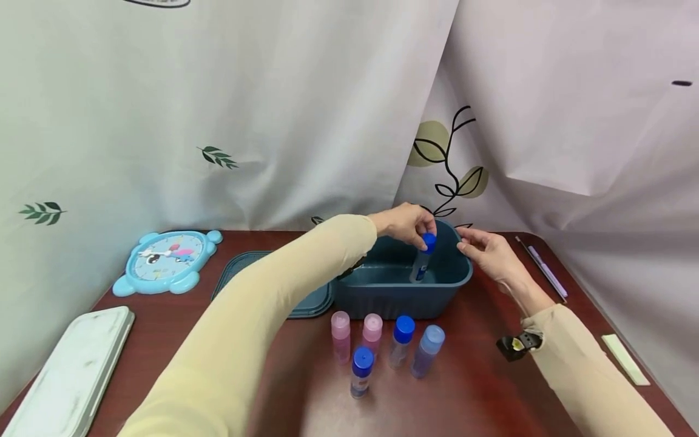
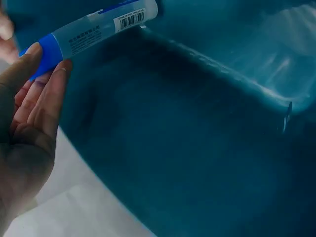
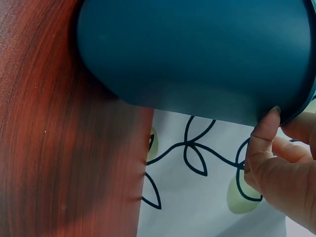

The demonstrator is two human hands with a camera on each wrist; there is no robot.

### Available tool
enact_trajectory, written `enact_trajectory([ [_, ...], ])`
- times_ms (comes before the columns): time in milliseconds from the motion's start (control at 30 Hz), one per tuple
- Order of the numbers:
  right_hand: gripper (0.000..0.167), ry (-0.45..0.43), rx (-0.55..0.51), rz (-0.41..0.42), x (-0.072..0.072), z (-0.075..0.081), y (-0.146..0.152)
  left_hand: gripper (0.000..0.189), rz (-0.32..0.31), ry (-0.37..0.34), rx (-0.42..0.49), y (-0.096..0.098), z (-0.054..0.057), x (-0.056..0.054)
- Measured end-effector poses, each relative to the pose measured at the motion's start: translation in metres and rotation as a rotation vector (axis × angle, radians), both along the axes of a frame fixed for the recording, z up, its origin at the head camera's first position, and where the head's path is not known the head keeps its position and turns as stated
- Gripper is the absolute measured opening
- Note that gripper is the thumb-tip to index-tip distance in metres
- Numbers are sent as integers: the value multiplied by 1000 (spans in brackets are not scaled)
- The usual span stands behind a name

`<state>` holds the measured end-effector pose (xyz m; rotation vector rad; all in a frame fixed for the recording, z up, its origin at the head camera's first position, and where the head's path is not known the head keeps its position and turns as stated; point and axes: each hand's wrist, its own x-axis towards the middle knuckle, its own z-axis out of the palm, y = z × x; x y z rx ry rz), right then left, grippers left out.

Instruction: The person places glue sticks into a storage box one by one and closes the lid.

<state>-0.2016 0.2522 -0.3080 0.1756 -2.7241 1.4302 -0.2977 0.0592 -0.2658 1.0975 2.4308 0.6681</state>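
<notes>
On the worktop (image 1: 469, 400) we have the bin (image 1: 390, 303) toward the back, a lid (image 1: 317, 301) just left of it, a clock (image 1: 164, 260) farther left and a case (image 1: 71, 373) before the clock. One glue stick (image 1: 420, 266) is inside the bin's right half; before the bin we count four glue sticks (image 1: 400, 349), a fifth glue stick (image 1: 361, 376) before them. Pens (image 1: 548, 271) and a strip (image 1: 625, 359) lie right.

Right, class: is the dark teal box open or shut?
Open: the top of the box is uncovered, and the left hand holds a blue-capped tube inside it.
</notes>
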Motion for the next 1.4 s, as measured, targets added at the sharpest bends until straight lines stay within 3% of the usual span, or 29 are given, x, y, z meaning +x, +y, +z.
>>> enact_trajectory([
  [133,45,-13,-4,2,2,-3,-3,25,13,-2,-3,-1,-10,1],
  [500,45,5,0,9,2,-6,-4,36,48,35,-18,-4,-10,2],
  [600,46,8,-10,12,3,-5,-1,42,40,63,-35,-5,0,5],
  [733,46,24,-11,11,2,-2,3,47,15,72,3,-18,26,15],
  [867,47,35,-16,12,1,1,6,44,-41,-6,140,-51,49,37],
  [967,47,38,-28,20,0,1,6,37,-94,-112,244,-86,51,59],
  [1067,46,47,-27,19,0,1,6,32,-115,-242,310,-122,38,83],
  [1167,45,59,-22,14,0,0,6,32,-104,-338,365,-149,11,103],
  [1300,45,57,-17,19,-1,-2,6,35,-54,-393,431,-168,-27,119],
  [1400,45,46,-20,24,-1,-4,4,37,-6,-417,458,-175,-48,127],
])
